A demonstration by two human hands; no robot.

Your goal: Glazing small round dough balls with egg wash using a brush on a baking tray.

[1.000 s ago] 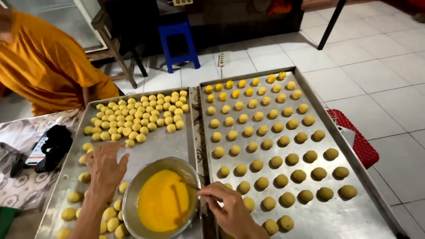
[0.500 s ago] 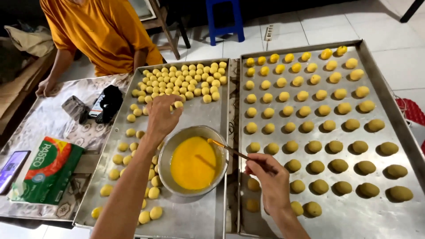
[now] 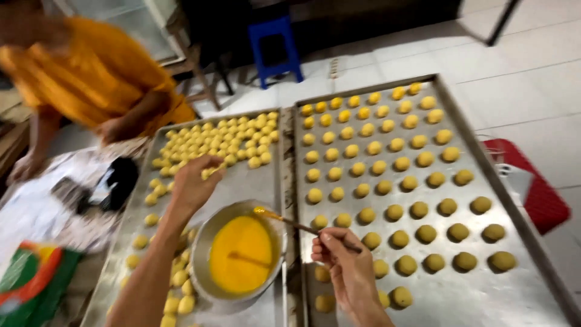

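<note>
Brush — thin wooden handle, pinched between the fingers of the right hand, bristle tip dipped over the rim of the steel bowl of yellow egg wash; the bowl sits at the inner edge of the left tray, close to both trays, likely so the brush has a short reach either way. Left hand — closed around a small dough ball, held just above the loose heap of dough balls at the far end of the left tray, well apart from the right hand. Right tray — dough balls in spaced rows, the near rows darker and glossier, which suggests glaze already applied; spacing probably keeps them from touching. Beyond the trays, a person in an orange shirt leans on patterned paper; a blue stool stands on the tiled floor, and a red basket lies beside the right tray.
</note>
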